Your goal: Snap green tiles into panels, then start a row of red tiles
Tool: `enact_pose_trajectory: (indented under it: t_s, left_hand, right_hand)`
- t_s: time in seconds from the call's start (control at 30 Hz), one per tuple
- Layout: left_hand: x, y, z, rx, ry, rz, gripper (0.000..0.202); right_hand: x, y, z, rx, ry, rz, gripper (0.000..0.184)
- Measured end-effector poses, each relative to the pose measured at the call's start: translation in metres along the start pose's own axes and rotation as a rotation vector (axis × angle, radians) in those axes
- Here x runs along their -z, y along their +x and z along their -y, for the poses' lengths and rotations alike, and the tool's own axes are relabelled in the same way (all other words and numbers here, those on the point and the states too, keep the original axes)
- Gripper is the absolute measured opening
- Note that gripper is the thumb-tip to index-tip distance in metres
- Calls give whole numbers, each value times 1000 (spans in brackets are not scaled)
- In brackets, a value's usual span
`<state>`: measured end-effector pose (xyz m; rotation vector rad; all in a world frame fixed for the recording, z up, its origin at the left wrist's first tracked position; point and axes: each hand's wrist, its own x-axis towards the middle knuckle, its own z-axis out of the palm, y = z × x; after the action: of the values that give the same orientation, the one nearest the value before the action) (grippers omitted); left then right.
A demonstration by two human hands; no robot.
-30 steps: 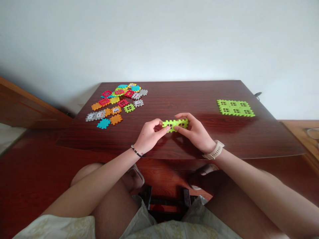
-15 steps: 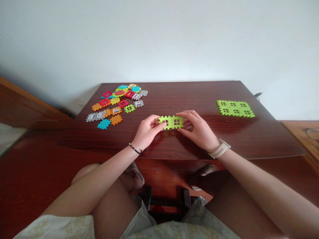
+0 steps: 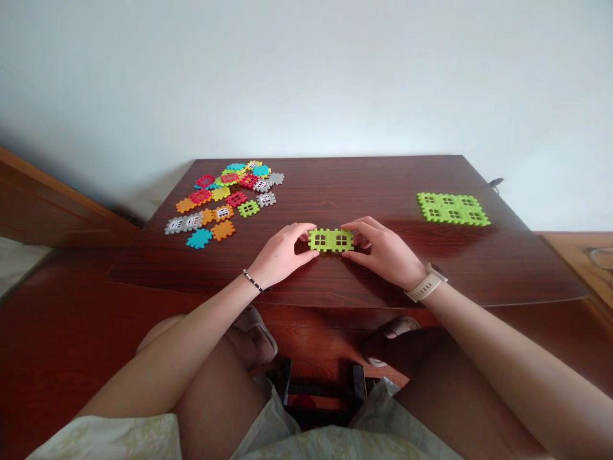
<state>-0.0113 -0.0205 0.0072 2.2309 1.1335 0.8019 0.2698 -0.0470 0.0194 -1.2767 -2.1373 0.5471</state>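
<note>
Lime tiles (image 3: 330, 240), ends behind fingers (image 3: 310, 232)

Bright even light, faint shadows, glare on the wooden tabletop (image 3: 383, 191), curved wide-angle edges.

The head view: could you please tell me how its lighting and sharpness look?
In the head view, the wall is softly lit, the polished table shows a sheen, the green block is sharp, and soft shadows lie under the left hand and right hand.
</note>
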Motion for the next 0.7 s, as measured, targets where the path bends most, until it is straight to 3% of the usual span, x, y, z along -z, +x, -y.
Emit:
enact_pose_trajectory:
  t_s: [0.23,0.7]
  left_hand:
    - [1,-1,-1,-51,178,9,38]
    - [-5,-2,1,-109,245,16,29]
  right_hand:
    - [-2,1,-5,22,-8,29,45]
    - [-11,2,-4,39,-9,3,32]
